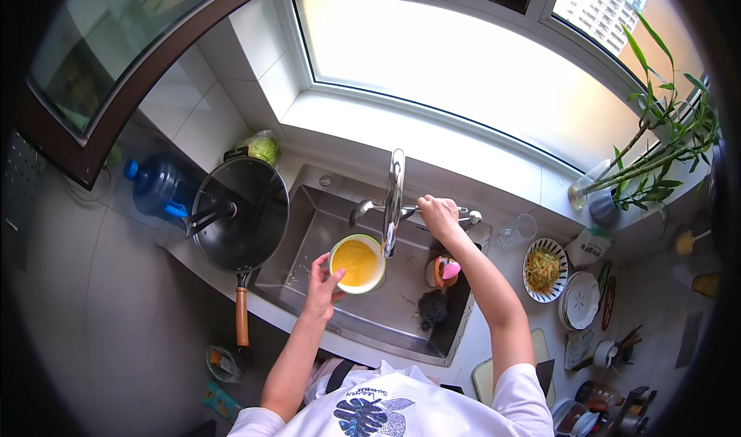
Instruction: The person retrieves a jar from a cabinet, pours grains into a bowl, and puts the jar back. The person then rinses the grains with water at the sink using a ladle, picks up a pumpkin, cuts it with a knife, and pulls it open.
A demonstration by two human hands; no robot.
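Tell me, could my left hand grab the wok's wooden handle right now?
Probably not without putting something down: your left hand is holding the green-rimmed bowl of yellow liquid. Otherwise, the way to the wooden handle looks free.

Left arm is reaching forward, left grip is curling, right arm is stretching farther, right grip is clenching

one held bowl, one faucet, one wok
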